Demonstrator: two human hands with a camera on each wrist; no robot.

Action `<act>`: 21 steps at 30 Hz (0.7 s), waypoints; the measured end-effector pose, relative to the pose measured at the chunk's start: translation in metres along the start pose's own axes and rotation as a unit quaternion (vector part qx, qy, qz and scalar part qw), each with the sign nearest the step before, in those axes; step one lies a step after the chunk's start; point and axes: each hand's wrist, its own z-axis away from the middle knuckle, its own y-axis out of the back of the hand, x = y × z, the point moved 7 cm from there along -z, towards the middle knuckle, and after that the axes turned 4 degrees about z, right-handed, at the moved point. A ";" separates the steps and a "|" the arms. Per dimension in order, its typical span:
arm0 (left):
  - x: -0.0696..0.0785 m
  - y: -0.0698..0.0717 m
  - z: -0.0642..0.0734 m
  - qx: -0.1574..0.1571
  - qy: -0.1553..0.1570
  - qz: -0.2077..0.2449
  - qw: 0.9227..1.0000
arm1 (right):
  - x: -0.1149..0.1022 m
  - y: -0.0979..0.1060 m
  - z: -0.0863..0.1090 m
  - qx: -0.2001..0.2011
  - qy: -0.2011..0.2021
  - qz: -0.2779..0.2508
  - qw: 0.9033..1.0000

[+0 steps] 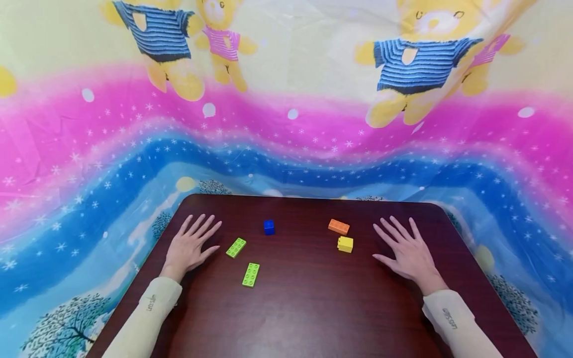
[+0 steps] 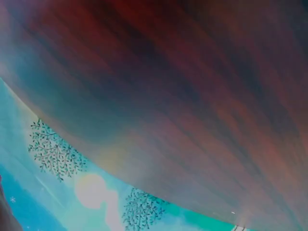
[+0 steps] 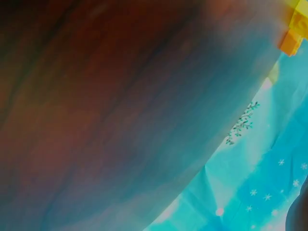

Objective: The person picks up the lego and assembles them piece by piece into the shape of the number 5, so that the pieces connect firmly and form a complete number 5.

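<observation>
Left hand (image 1: pixel 189 248) and right hand (image 1: pixel 408 254), spread, grasping nothing, near the table's (image 1: pixel 295 313) side edges.
Best rested flat, clear of the bricks (image 1: pixel 251 275).

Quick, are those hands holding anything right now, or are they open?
Left hand: open, fingers spread on the table, holding nothing.
Right hand: open, fingers spread, also holding nothing.

We rest our left hand (image 1: pixel 187 251) palm down, fingers (image 1: pixel 210 232) straight and spread toward 1 o'clock; our right hand (image 1: pixel 411 256) lies likewise, fanned toward 11 o'clock.
</observation>
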 end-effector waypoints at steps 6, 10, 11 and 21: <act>0.008 0.001 -0.003 0.004 0.006 -0.001 1.000 | -0.008 0.001 -0.009 0.004 -0.003 -0.007 1.000; 0.014 0.000 -0.005 0.000 0.012 0.009 1.000 | -0.014 0.003 -0.014 0.009 -0.002 -0.017 1.000; 0.016 0.001 -0.006 0.000 0.013 0.013 1.000 | -0.016 0.003 -0.015 0.011 -0.001 -0.021 1.000; 0.041 0.010 -0.011 0.007 0.051 0.068 0.996 | -0.032 0.001 -0.029 -0.006 -0.017 -0.065 0.998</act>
